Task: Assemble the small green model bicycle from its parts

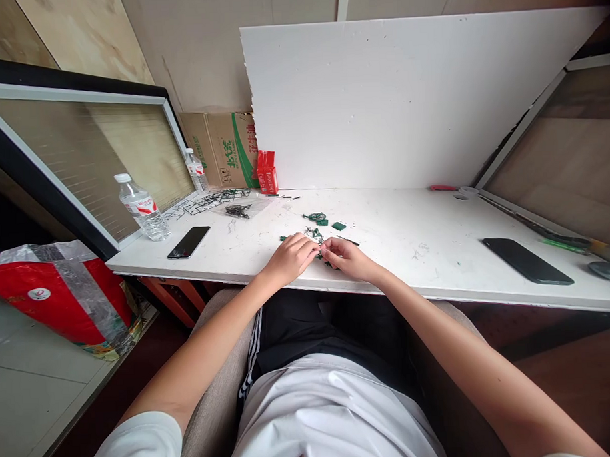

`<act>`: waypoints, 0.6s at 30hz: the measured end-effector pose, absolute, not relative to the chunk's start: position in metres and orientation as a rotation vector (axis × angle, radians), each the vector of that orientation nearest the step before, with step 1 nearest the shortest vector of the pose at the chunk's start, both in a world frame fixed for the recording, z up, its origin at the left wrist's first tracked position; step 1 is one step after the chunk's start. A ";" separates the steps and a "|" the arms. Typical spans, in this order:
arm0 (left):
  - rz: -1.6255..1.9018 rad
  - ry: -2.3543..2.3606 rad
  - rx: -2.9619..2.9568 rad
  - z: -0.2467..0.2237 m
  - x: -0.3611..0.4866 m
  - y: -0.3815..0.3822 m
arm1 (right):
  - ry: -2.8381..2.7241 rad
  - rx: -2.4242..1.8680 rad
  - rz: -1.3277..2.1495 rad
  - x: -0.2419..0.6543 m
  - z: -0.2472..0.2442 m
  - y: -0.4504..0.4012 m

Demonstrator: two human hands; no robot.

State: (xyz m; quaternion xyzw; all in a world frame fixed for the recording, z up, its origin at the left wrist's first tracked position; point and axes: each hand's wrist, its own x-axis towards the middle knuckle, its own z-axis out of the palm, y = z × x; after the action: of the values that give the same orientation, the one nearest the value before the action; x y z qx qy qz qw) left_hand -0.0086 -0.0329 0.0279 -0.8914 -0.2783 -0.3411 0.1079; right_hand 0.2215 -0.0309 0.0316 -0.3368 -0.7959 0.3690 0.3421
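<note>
My left hand (292, 258) and my right hand (347, 258) meet at the front edge of the white table, fingertips nearly touching. Both are closed in a pinch, and whatever lies between the fingertips is too small to make out. Just beyond them are a round green part (315, 216), a flat green piece (339, 226) and another small green block (322, 222). Small dark bits lie around and partly under my fingers. A thin black stick (348, 241) rests beside my right hand.
Left on the table (404, 215) are a water bottle (143, 209), a phone (189, 242), black part frames (209, 202) and a plastic bag of dark pieces (238, 211). A red box (267, 172) stands behind. A black phone (527, 261) and mouse (608, 270) lie right.
</note>
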 end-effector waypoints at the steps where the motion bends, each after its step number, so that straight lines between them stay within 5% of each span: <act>1: -1.004 -0.822 -2.625 0.028 -0.009 -0.033 | -2.073 -0.881 0.942 0.221 0.031 -0.031; 18: -1.003 -0.825 -2.636 0.027 -0.010 -0.032 | -2.119 -0.905 0.875 0.228 0.030 -0.029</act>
State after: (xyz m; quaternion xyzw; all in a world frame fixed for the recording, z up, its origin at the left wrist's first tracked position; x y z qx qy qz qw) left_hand -0.0096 -0.0323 0.0267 -0.8924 -0.2794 -0.3397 0.1011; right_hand 0.2279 -0.0292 0.0303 -0.3464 -0.8109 0.3349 0.3320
